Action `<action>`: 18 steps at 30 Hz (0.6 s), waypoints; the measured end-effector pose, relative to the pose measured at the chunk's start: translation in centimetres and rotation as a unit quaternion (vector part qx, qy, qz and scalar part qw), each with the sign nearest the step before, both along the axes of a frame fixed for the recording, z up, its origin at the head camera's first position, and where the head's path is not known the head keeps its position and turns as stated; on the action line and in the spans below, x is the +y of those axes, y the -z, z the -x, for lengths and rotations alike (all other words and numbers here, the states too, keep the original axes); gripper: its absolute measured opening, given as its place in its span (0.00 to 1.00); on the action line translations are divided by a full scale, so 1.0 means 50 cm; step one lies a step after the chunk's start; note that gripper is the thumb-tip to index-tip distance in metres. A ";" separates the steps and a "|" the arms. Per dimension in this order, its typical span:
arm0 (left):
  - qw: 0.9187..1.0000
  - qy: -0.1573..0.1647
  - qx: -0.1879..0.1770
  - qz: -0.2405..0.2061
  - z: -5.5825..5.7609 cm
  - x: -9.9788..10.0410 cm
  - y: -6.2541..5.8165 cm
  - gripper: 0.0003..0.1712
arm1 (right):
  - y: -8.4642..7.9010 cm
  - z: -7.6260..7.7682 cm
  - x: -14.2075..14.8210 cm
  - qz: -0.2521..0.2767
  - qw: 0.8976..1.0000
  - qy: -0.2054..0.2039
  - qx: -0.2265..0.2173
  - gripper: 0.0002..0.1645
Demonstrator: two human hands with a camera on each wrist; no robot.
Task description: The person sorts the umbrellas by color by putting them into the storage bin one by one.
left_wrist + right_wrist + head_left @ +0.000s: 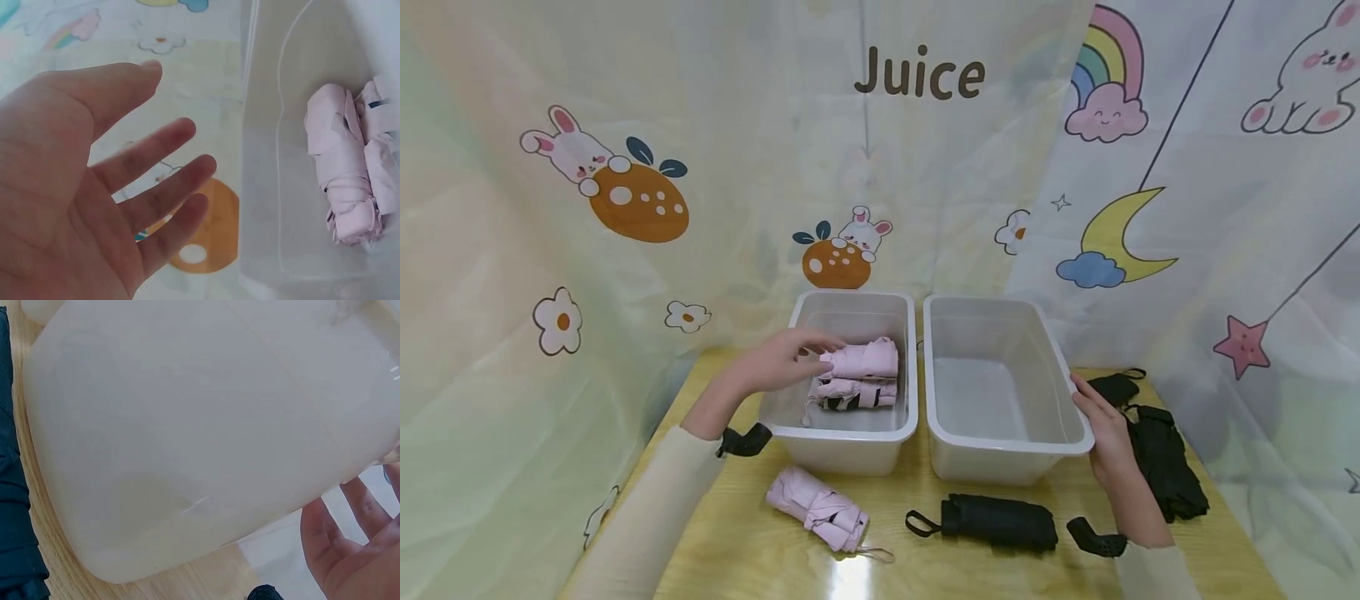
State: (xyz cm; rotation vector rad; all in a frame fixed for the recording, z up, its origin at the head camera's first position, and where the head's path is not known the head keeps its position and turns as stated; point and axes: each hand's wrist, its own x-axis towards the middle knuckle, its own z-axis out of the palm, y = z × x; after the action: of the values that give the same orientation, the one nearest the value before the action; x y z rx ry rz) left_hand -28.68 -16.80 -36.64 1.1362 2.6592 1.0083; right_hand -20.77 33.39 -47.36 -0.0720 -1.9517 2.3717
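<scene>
Hands (781,360) (1108,433) loosely extended, right touching bin (985,462); wooden table (722,542); cartoon-print fabric (737,100) behind.

A pastel fabric backdrop (737,183) lettered "Juice" (921,79), printed with a rainbow (1118,42) and yellow crescent moon (1097,229), hangs around a wood-grain tabletop (715,533) catching white glare (850,579)

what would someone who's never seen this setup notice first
Probably the white left bin and matching right bin, side by side at the head view's centre, with two pink folded umbrellas in the left one. In front, on the wooden table, lie another pink umbrella and a black umbrella. Above, big "Juice" lettering marks the cartoon backdrop.
</scene>
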 end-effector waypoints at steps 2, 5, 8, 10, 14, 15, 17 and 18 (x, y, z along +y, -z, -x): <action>1.000 -0.007 0.010 -0.005 -0.028 -0.014 0.000 0.19 | 0.001 0.000 0.000 0.000 1.000 0.000 0.001 0.34; 0.998 -0.011 0.053 -0.027 -0.060 -0.035 0.004 0.18 | 0.000 0.003 0.001 0.002 1.000 0.002 0.004 0.34; 0.993 -0.015 0.111 -0.039 -0.097 -0.056 0.013 0.16 | 0.000 0.002 0.000 0.008 1.000 0.001 0.004 0.34; 0.988 -0.010 0.146 -0.041 -0.129 -0.065 0.020 0.16 | 0.002 0.000 -0.001 0.010 1.000 -0.002 0.002 0.34; 0.983 0.024 0.180 -0.033 -0.196 -0.062 0.030 0.17 | 0.003 -0.001 -0.003 0.009 1.000 -0.002 -0.002 0.34; 0.983 0.034 0.181 -0.026 -0.211 -0.058 0.033 0.17 | 0.003 -0.001 -0.003 0.009 1.000 0.000 -0.004 0.34; 0.982 0.046 0.182 -0.011 -0.236 -0.049 0.045 0.17 | 0.004 -0.002 -0.002 0.009 1.000 0.003 -0.009 0.34; 0.982 0.051 0.184 0.000 -0.246 -0.044 0.053 0.16 | 0.004 -0.002 -0.002 0.009 1.000 0.005 -0.012 0.34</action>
State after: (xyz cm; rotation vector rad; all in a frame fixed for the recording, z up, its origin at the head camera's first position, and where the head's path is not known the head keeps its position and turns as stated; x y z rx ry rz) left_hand -16.40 -18.98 -39.29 1.5782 2.8306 0.8521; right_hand -20.67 33.31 -47.55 -0.1108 -1.9363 2.3933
